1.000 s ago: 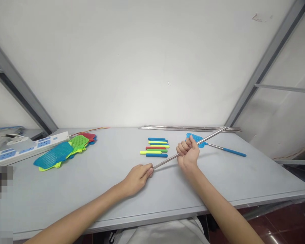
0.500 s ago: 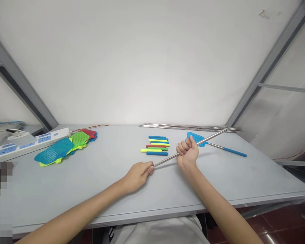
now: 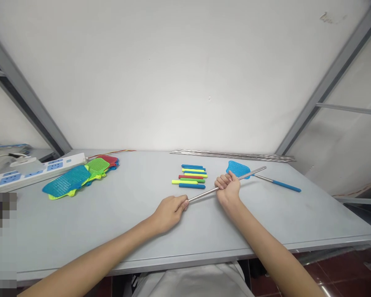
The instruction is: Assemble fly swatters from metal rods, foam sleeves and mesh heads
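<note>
Both hands hold one thin metal rod [image 3: 202,194], which slants up to the right above the table. My left hand [image 3: 170,213] is closed around its lower left end, hiding that tip. Farther up, my right hand [image 3: 228,187] has its fingers wrapped around the rod, whose free end extends past it. Behind that hand lies a fly swatter with a blue mesh head [image 3: 238,168], a metal shaft and a blue handle [image 3: 286,186]. Several coloured handle sleeves [image 3: 191,186], in blue, yellow, red and green, lie in a stack of rows beyond my hands.
Several metal rods [image 3: 231,155] lie along the wall at the table's back edge. Overlapping fly swatter heads [image 3: 67,182] in blue, green, yellow and red rest at the left, beside a white power strip [image 3: 40,172]. Grey metal posts [image 3: 324,86] frame both sides.
The rod's part beyond my right hand looks shorter, its far tip now lower and nearer. Both hands keep nearly the same place and grip.
</note>
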### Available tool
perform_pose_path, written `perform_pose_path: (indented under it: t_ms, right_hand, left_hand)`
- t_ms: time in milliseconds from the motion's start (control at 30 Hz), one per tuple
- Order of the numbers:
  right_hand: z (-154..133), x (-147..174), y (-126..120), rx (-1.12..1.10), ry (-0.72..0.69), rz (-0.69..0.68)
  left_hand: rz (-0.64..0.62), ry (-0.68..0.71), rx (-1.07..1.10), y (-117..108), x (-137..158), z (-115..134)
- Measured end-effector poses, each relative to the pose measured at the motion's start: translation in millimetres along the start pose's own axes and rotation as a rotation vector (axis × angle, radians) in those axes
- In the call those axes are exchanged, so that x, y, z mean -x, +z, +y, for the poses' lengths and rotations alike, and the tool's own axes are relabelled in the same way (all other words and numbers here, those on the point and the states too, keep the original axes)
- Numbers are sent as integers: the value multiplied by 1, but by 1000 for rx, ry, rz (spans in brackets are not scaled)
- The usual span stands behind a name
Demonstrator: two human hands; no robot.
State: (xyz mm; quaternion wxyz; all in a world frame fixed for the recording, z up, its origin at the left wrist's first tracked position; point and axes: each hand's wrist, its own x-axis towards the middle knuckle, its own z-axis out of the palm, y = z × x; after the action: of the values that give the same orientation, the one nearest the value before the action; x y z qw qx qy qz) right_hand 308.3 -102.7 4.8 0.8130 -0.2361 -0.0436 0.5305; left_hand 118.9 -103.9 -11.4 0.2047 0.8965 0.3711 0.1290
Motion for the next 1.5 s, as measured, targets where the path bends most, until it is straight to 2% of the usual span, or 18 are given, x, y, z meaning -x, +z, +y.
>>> perform_pose_path:
  t_ms: [233, 600, 867, 1167, 1500]
  right_hand:
    - [-4, -4, -2, 5, 56, 28]
    - [-6, -11, -8, 60, 169, 184]
    - [-8, -12, -9, 81, 177, 177]
    - [-8, -14, -10, 89, 171, 179]
    - [-8, -15, -11, 108, 178, 163]
  left_hand:
    - [15, -18, -17, 0, 0, 2]
    - [35, 28, 41, -6, 0, 10]
    - [37, 40, 103, -9, 1, 13]
    - [-14, 103, 33, -12, 3, 16]
    - [-12, 96, 16, -11, 3, 16]
